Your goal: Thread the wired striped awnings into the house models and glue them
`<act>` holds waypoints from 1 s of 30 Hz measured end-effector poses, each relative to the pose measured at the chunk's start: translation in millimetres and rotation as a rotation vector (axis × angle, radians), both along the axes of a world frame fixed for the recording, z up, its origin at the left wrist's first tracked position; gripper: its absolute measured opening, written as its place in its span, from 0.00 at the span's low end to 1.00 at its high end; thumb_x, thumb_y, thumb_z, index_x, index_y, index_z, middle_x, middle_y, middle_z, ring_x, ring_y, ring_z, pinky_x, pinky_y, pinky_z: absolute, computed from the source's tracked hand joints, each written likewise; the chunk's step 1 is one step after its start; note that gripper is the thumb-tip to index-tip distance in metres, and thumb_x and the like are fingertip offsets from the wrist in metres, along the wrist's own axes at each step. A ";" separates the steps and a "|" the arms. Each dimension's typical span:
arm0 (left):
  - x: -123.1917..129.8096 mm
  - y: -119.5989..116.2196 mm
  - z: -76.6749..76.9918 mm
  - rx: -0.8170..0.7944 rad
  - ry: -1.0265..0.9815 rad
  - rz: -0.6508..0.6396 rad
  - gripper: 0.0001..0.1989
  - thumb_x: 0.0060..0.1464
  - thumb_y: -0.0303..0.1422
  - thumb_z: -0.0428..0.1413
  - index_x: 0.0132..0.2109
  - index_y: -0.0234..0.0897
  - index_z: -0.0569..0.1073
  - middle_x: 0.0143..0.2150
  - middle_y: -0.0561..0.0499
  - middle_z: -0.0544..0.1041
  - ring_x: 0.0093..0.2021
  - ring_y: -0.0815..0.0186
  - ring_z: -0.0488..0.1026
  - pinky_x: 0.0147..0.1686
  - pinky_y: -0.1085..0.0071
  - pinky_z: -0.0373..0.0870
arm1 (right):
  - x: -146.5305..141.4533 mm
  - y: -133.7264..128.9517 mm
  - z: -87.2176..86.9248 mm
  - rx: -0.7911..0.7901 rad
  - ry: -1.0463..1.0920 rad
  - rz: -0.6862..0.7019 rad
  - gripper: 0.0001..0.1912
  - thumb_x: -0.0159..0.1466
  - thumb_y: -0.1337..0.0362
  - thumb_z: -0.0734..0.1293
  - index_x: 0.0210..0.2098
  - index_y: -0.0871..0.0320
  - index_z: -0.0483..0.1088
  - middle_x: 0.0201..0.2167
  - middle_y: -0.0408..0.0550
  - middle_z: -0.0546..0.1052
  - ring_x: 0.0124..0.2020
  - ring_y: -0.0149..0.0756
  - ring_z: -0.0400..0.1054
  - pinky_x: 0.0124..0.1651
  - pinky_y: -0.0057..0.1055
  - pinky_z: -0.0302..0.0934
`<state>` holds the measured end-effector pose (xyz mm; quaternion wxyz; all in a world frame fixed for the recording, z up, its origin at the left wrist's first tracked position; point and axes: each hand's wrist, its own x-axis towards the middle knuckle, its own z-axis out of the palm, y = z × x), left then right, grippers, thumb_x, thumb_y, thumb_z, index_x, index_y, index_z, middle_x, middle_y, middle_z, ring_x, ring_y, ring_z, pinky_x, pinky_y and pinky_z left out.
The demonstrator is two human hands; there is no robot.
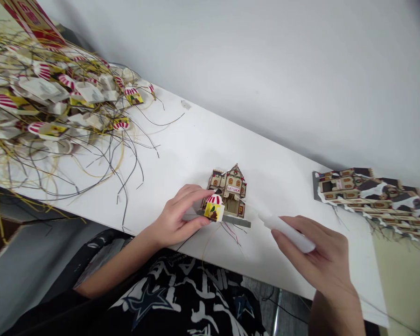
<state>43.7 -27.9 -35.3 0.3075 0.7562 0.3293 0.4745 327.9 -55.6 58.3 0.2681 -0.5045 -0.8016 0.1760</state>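
Note:
A miniature gift shop house point(234, 189) stands on a thin grey base at the middle of the table, with thin wires trailing from its front. My left hand point(182, 214) pinches a small white storefront piece point(214, 209) with a red-and-white striped awning and a yellow picture, right in front of the house's left side. From the right, my right hand point(318, 252) grips a white tube-like bottle point(292, 234). Its narrow tip points at the house's doorway area; whether the tip touches the house I cannot tell.
Many similar awning pieces with black and yellow wires lie heaped point(66, 100) on the table's left. Several miniature houses point(374, 193) stand in a row at the right end. A red-and-white box point(33, 21) is at the back left. A wall point(266, 70) runs behind the white table point(182, 154).

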 end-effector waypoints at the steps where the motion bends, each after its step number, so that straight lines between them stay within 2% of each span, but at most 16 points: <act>1: -0.1 0.0 0.2 -0.003 0.001 -0.002 0.22 0.64 0.39 0.53 0.63 0.39 0.64 0.49 0.43 0.73 0.48 0.60 0.70 0.49 0.62 0.70 | -2.1 0.5 -1.6 -0.003 0.000 0.010 0.06 0.64 0.70 0.69 0.41 0.56 0.71 0.29 0.42 0.75 0.24 0.27 0.64 0.25 0.25 0.58; 7: -0.1 0.3 0.9 -0.001 0.012 -0.006 0.22 0.64 0.39 0.53 0.63 0.40 0.64 0.48 0.43 0.73 0.48 0.60 0.70 0.48 0.61 0.71 | -11.4 3.8 -8.5 0.039 -0.026 0.053 0.05 0.64 0.69 0.68 0.41 0.57 0.70 0.29 0.43 0.75 0.24 0.28 0.65 0.24 0.25 0.58; 23: 1.0 -1.2 4.6 0.008 0.064 0.017 0.22 0.64 0.41 0.53 0.61 0.40 0.65 0.50 0.43 0.72 0.50 0.58 0.68 0.52 0.59 0.69 | -9.5 3.3 -5.0 0.049 -0.041 0.046 0.08 0.64 0.69 0.68 0.44 0.57 0.71 0.30 0.43 0.75 0.26 0.28 0.67 0.23 0.23 0.58; 27: 2.7 -2.5 16.9 -0.004 0.138 0.080 0.20 0.63 0.38 0.55 0.60 0.40 0.65 0.54 0.43 0.68 0.54 0.58 0.67 0.55 0.59 0.67 | -3.6 -2.1 -3.4 0.083 0.097 -0.119 0.09 0.62 0.70 0.70 0.42 0.55 0.73 0.32 0.42 0.77 0.27 0.28 0.68 0.29 0.25 0.62; 30: 8.5 0.3 31.4 -0.006 0.245 0.114 0.20 0.61 0.34 0.57 0.59 0.40 0.66 0.57 0.43 0.66 0.58 0.57 0.64 0.58 0.58 0.64 | 4.7 -10.9 -18.0 0.123 0.265 -0.352 0.09 0.59 0.66 0.74 0.39 0.55 0.75 0.29 0.42 0.77 0.25 0.30 0.67 0.26 0.26 0.61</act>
